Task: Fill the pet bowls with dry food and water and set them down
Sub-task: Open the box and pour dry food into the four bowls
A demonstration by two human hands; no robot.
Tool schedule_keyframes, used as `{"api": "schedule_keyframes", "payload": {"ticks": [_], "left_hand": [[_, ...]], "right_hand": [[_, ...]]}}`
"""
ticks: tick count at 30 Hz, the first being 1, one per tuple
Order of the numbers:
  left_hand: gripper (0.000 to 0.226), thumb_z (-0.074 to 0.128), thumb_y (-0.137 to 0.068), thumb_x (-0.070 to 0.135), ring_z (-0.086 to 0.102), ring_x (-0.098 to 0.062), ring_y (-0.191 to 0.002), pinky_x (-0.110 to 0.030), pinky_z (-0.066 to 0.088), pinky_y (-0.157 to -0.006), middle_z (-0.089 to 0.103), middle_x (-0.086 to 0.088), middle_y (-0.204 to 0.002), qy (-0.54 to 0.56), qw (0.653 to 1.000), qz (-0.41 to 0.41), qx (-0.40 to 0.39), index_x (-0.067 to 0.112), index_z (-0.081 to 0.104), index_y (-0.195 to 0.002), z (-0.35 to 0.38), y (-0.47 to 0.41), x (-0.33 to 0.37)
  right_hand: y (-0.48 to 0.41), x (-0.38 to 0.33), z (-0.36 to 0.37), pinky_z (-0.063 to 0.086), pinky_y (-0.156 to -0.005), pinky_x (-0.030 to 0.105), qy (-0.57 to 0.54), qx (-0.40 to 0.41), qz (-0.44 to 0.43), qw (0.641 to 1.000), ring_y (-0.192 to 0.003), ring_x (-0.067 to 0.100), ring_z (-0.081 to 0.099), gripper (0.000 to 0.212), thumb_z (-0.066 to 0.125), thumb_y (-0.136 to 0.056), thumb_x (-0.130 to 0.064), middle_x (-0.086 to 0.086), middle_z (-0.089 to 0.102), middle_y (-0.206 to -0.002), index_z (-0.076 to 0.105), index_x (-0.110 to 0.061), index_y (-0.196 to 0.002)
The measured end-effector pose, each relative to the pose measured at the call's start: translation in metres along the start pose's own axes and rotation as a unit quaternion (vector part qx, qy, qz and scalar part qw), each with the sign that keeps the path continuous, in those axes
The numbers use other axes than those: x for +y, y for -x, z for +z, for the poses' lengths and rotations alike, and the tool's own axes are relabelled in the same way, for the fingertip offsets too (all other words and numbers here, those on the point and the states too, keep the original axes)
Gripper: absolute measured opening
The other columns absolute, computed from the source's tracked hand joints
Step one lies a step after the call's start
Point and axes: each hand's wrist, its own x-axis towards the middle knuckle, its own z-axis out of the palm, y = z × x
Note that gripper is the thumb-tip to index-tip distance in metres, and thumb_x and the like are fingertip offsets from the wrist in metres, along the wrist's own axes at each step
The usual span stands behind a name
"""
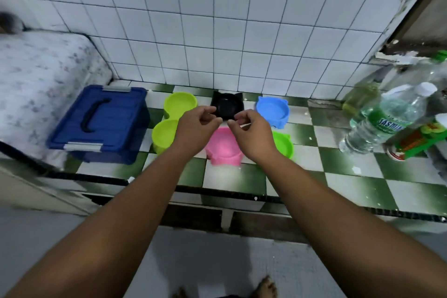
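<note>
White tiled wall (217,19) rises beyond the fingers. The green-and-white checkered counter (350,176) lies beneath them. Blue lidded box (101,123): left of the left hand (196,128). Black bowl (226,106): at the fingertips of both hands. Left hand and right hand (254,138) are half-curled; whether they grip its rim cannot be told. Water bottle (382,121), right of the fingers: label reads "JASMIN".

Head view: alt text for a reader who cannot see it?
The left hand and right hand reach with curled fingers to the black bowl; a grip cannot be confirmed. Around it on the checkered counter sit a lime double bowl, blue bowl, pink bowl and green bowl; blue lidded box left, water bottle right.
</note>
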Motion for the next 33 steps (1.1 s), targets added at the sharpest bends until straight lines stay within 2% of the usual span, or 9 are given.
{"api": "schedule_keyframes", "payload": {"ticks": [3,9,13,18,22,24,27,29,33], "left_hand": [[0.029,0.076,-0.091,0.016,0.064,0.009,-0.07,-0.011,0.051,-0.074,0.071,0.007,-0.087,-0.005,1.0,-0.007,0.003,0.011,0.071,-0.119,-0.038,0.002,-0.02],[0.028,0.076,-0.091,0.019,0.065,0.003,-0.081,-0.018,0.05,-0.077,0.07,0.013,-0.086,0.005,0.999,-0.023,0.029,0.014,0.072,-0.118,-0.101,0.004,-0.048],[0.028,0.075,-0.091,0.021,0.065,0.007,-0.084,-0.01,0.05,-0.075,0.07,0.012,-0.09,-0.013,0.999,-0.026,0.044,0.013,0.073,-0.119,-0.131,0.007,-0.058],[0.025,0.074,-0.093,0.021,0.069,-0.005,-0.087,-0.02,0.054,-0.078,0.074,0.004,-0.095,0.014,0.996,-0.048,0.078,0.015,0.073,-0.118,-0.153,0.003,-0.065],[0.027,0.073,-0.093,0.025,0.069,0.001,-0.089,-0.009,0.052,-0.073,0.074,0.009,-0.097,0.004,0.992,-0.062,0.105,0.017,0.073,-0.119,-0.166,-0.004,-0.073],[0.028,0.072,-0.094,0.026,0.068,0.001,-0.09,-0.007,0.05,-0.071,0.073,0.008,-0.098,-0.009,0.99,-0.07,0.121,0.017,0.073,-0.12,-0.176,-0.009,-0.08],[0.028,0.071,-0.095,0.025,0.068,-0.001,-0.092,-0.013,0.053,-0.078,0.073,0.007,-0.099,-0.018,0.987,-0.076,0.142,0.017,0.071,-0.122,-0.19,-0.01,-0.088],[0.028,0.071,-0.095,0.022,0.069,-0.005,-0.094,-0.02,0.057,-0.082,0.073,0.005,-0.1,-0.013,0.986,-0.079,0.144,0.016,0.071,-0.123,-0.2,-0.007,-0.094],[0.03,0.071,-0.096,0.02,0.069,-0.005,-0.094,-0.024,0.058,-0.083,0.074,0.006,-0.101,-0.027,0.988,-0.081,0.129,0.015,0.07,-0.125,-0.226,-0.004,-0.111]], "right_hand": [[0.007,-0.021,0.039,0.043,-0.063,0.017,-0.013,0.007,0.008,1.0,-0.065,0.001,0.055,0.019,0.071,-0.09,-0.027,-0.004,0.064,-0.084,0.067,-0.013,-0.103],[0.016,-0.053,0.096,0.039,-0.055,0.005,-0.046,0.001,0.009,0.999,-0.06,0.001,0.051,0.018,0.07,-0.091,-0.022,0.0,0.063,-0.085,0.066,-0.008,-0.103],[0.01,-0.066,0.124,0.045,-0.063,0.022,-0.055,-0.025,0.002,0.998,-0.063,0.009,0.054,0.017,0.071,-0.09,-0.025,-0.004,0.062,-0.08,0.065,-0.013,-0.101],[-0.012,-0.079,0.157,0.046,-0.068,0.027,-0.019,-0.053,-0.022,0.998,-0.066,0.006,0.056,0.017,0.071,-0.09,-0.031,-0.009,0.065,-0.083,0.067,-0.019,-0.1],[-0.03,-0.094,0.185,0.038,-0.06,0.005,-0.006,-0.091,-0.06,0.994,-0.069,0.002,0.058,0.014,0.069,-0.091,-0.029,-0.008,0.067,-0.087,0.067,-0.018,-0.099],[-0.037,-0.099,0.199,0.04,-0.061,0.007,-0.016,-0.106,-0.074,0.991,-0.072,0.003,0.059,0.012,0.07,-0.09,-0.026,-0.007,0.067,-0.086,0.067,-0.016,-0.098],[-0.042,-0.105,0.216,0.041,-0.062,0.004,-0.024,-0.131,-0.086,0.987,-0.073,-0.001,0.059,0.012,0.07,-0.09,-0.024,-0.005,0.067,-0.086,0.068,-0.015,-0.098],[-0.045,-0.109,0.226,0.043,-0.066,0.006,-0.022,-0.137,-0.091,0.986,-0.076,0.002,0.06,0.013,0.069,-0.091,-0.026,-0.004,0.068,-0.088,0.068,-0.016,-0.099],[-0.05,-0.118,0.249,0.051,-0.075,0.021,-0.015,-0.148,-0.103,0.984,-0.084,0.01,0.064,0.014,0.069,-0.091,-0.028,-0.004,0.069,-0.091,0.068,-0.017,-0.099]]}}
